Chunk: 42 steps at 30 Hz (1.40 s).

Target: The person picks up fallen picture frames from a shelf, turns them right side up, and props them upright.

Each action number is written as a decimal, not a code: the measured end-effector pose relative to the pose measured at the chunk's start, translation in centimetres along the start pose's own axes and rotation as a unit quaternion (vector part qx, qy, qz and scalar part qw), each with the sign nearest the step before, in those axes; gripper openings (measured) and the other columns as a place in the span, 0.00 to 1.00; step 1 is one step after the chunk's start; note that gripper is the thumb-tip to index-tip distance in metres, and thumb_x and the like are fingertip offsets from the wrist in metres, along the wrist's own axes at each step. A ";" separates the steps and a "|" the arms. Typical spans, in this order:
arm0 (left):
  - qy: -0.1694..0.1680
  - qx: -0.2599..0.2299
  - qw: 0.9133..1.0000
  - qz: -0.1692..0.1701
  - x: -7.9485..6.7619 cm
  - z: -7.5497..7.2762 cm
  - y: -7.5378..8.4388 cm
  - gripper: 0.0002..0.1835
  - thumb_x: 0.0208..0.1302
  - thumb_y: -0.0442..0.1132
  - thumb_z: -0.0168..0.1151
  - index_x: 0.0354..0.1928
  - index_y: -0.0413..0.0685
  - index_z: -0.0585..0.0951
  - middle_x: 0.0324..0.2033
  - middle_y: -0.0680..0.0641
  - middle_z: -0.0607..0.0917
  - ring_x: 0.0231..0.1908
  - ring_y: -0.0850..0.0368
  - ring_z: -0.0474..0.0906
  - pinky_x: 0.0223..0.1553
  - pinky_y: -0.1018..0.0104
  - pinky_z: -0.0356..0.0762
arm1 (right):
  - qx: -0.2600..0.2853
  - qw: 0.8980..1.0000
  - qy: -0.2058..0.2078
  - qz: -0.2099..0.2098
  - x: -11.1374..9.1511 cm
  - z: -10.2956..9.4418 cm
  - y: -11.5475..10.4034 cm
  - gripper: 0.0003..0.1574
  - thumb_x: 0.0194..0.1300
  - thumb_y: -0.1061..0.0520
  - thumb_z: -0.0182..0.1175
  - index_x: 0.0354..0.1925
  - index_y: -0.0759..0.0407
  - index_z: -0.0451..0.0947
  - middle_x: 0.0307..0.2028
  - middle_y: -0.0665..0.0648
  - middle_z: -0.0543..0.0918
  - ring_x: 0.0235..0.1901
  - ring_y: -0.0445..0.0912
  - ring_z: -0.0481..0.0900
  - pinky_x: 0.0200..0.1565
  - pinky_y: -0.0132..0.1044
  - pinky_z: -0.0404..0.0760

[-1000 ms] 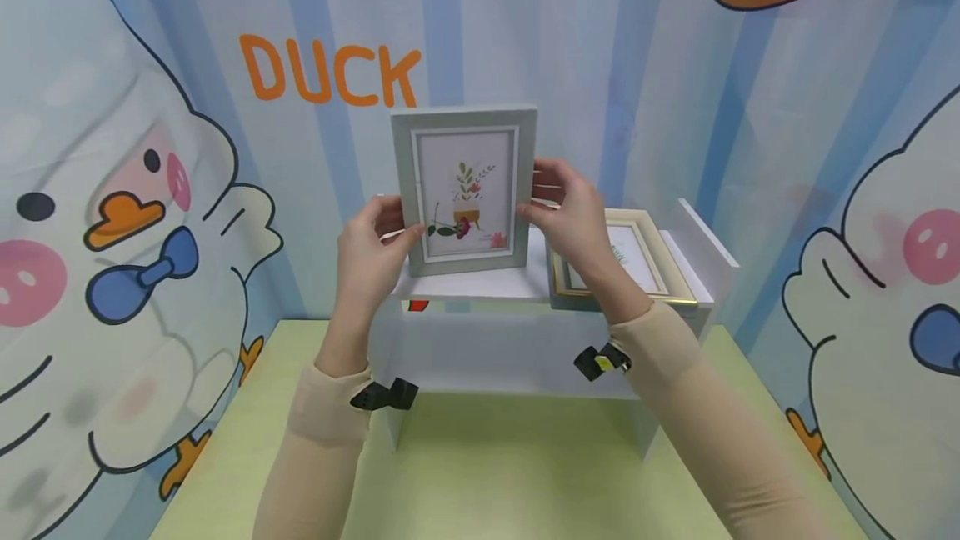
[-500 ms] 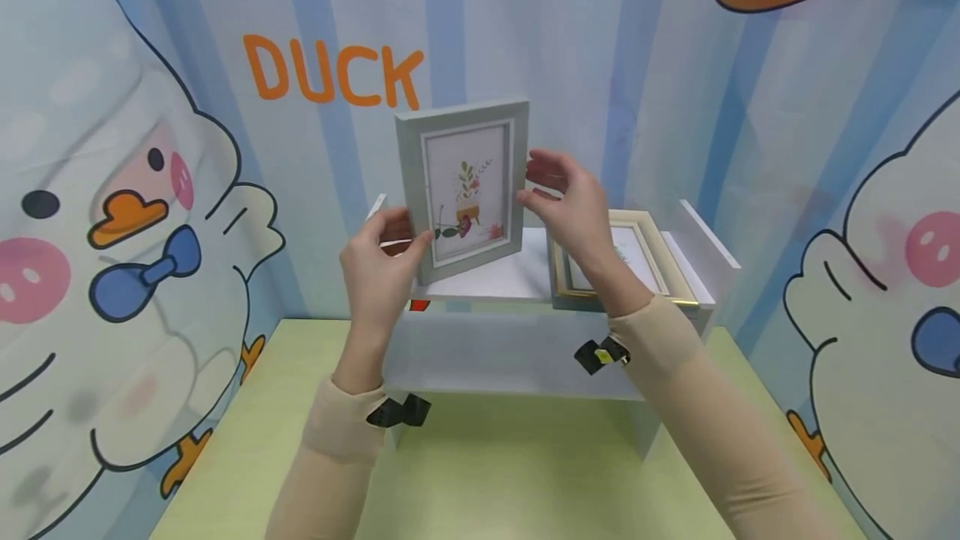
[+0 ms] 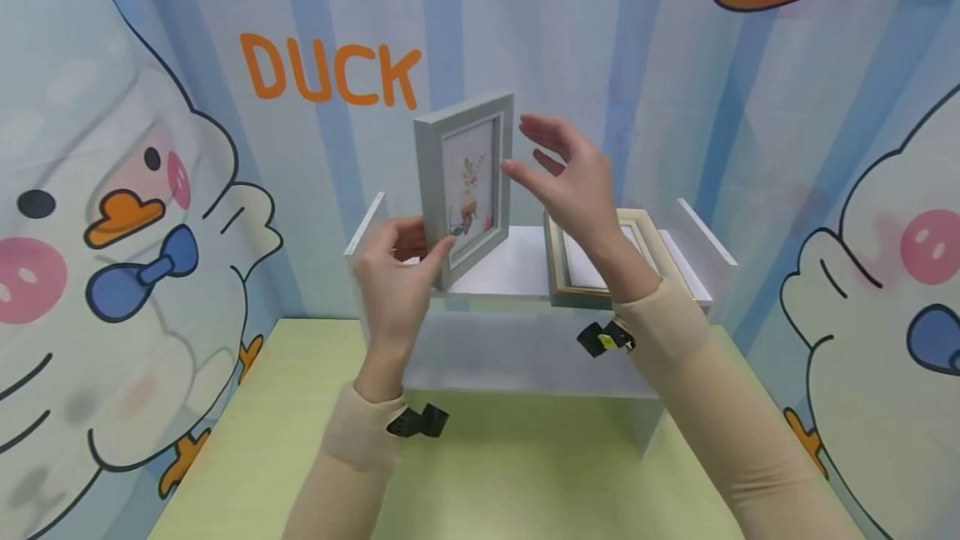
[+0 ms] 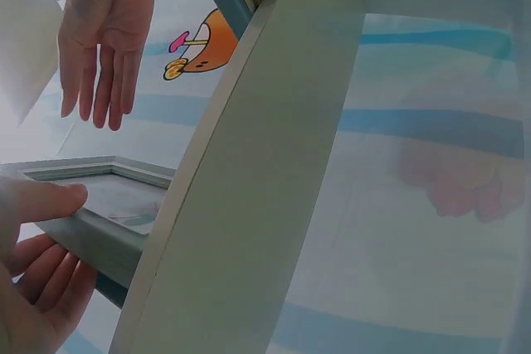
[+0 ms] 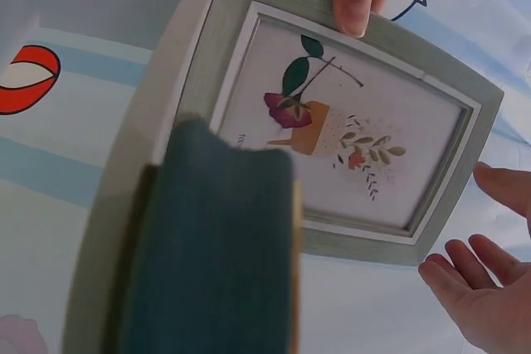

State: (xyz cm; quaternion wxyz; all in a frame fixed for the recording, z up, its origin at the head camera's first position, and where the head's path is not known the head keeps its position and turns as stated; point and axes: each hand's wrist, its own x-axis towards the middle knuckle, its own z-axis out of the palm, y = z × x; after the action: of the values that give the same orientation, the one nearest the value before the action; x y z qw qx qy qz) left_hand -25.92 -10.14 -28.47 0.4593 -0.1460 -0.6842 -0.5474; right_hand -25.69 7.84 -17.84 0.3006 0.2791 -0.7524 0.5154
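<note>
A grey-green picture frame [image 3: 432, 190] with a potted-plant print stands upright at the left of the white shelf [image 3: 517, 269], turned at an angle. My left hand [image 3: 397, 277] pinches its near side edge, thumb on the front and fingers behind. In the right wrist view, a dried rose shows in front of the print [image 5: 373, 143]. At the frame's far side edge is my right hand [image 3: 573, 177], fingers extended and apart from the thumb, whose tip is right by the edge. The left wrist view shows that hand's palm [image 4: 108, 26] with fingers straight.
A second picture frame [image 3: 558, 282], cream with gold trim, lies flat at the shelf's right, partly behind my right forearm. The shelf has raised side panels [image 3: 701, 240] and stands on a pale yellow-green table [image 3: 525, 473]. A duck-print curtain [image 3: 570, 40] hangs behind.
The frame has turned, its left edge swinging right and its face now angled to the right. My left hand moved right with it. My right hand has loosened from the edge, fingers rising.
</note>
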 end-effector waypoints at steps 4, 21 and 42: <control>0.011 -0.002 1.000 -0.006 -0.4 0.6 0.3 0.15 0.43 0.43 0.70 0.34 0.46 0.80 0.29 0.51 0.81 0.25 0.62 0.77 0.27 0.70 0.78 | -0.006 1.000 -0.020 -0.005 0.3 0.2 -0.6 0.33 0.50 0.60 0.65 0.54 0.66 0.68 0.54 0.60 0.72 0.56 0.47 0.69 0.56 0.36 0.69; 0.032 0.040 0.998 0.034 -1.1 2.9 1.1 0.14 0.41 0.41 0.71 0.28 0.43 0.77 0.26 0.49 0.77 0.22 0.62 0.75 0.23 0.73 0.76 | -0.044 0.994 -0.078 -0.059 1.3 0.6 -2.8 0.37 0.48 0.60 0.66 0.56 0.67 0.66 0.56 0.61 0.70 0.59 0.47 0.65 0.61 0.32 0.62; 0.020 -0.002 0.995 0.096 -1.4 2.3 0.3 0.13 0.47 0.38 0.68 0.35 0.42 0.81 0.30 0.46 0.81 0.30 0.55 0.74 0.29 0.64 0.74 | -0.074 0.986 -0.106 -0.107 2.2 0.4 -2.1 0.31 0.48 0.60 0.66 0.52 0.66 0.71 0.52 0.60 0.73 0.57 0.47 0.66 0.60 0.28 0.61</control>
State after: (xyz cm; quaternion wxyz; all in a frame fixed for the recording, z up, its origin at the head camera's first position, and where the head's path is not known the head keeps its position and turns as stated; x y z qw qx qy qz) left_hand -26.00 -7.59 -29.32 0.5230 -0.2010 -0.6569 -0.5046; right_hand -25.67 6.56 -15.00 0.2925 0.3878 -0.7818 0.3910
